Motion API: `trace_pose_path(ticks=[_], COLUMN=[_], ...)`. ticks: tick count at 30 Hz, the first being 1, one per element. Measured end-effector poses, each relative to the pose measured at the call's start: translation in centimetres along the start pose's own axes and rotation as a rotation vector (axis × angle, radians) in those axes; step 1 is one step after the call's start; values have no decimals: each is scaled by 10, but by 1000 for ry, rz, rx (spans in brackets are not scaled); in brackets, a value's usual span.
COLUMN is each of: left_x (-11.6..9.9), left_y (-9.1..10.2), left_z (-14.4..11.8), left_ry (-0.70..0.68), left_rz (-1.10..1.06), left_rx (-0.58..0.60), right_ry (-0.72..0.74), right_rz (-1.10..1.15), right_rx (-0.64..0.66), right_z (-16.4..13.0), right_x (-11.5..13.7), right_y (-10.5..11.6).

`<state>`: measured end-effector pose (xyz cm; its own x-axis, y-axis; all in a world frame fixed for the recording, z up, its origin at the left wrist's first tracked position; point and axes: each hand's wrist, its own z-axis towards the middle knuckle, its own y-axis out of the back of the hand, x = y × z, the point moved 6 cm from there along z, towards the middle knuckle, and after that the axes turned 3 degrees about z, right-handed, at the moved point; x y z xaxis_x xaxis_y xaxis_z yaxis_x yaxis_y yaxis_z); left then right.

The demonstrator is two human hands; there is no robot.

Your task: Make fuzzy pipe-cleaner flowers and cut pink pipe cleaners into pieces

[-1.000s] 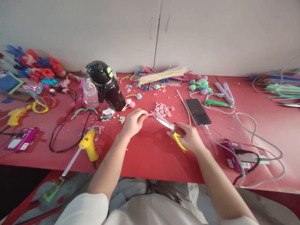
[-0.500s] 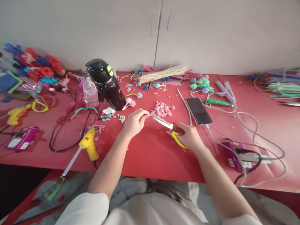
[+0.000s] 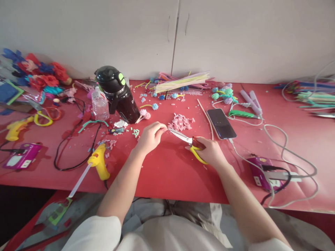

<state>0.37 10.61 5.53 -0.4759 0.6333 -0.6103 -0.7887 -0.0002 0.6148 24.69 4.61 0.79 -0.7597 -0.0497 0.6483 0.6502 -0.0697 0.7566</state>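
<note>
My right hand point(image 3: 209, 151) grips a pair of scissors point(image 3: 180, 135) with yellow and orange handles. The blades point left and look nearly closed. Right at their tips, my left hand point(image 3: 153, 137) is closed in a pinch of thumb and forefinger. Whatever it pinches is too small and too covered to make out. Just beyond the blades lies a heap of small cut pink pieces point(image 3: 181, 122) on the red table point(image 3: 167, 174).
A black flask point(image 3: 121, 96) and a clear bottle point(image 3: 99, 106) stand at the left, near a yellow glue gun point(image 3: 99, 162). A phone point(image 3: 221, 123) with a cable lies right, beside a pale thin stick point(image 3: 206, 116). Bundled strips point(image 3: 183, 83) lie at the back.
Hands and scissors hold almost the same pose. The whole view has shifted very slightly; nothing is visibly picked up or let go.
</note>
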Motion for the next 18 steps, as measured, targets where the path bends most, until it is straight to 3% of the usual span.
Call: trace_pose_path(ticks=[9,18], left_x=[0,-2], left_y=[1,1], left_z=[0,1], left_ry=[10,10], left_rz=[-11,-16], left_rx=[-8,-9], right_ry=[-58,-24], right_rz=[13,0], right_rx=[2,-1], right_z=[-3,0], right_x=[-2,-1], right_y=[2,0])
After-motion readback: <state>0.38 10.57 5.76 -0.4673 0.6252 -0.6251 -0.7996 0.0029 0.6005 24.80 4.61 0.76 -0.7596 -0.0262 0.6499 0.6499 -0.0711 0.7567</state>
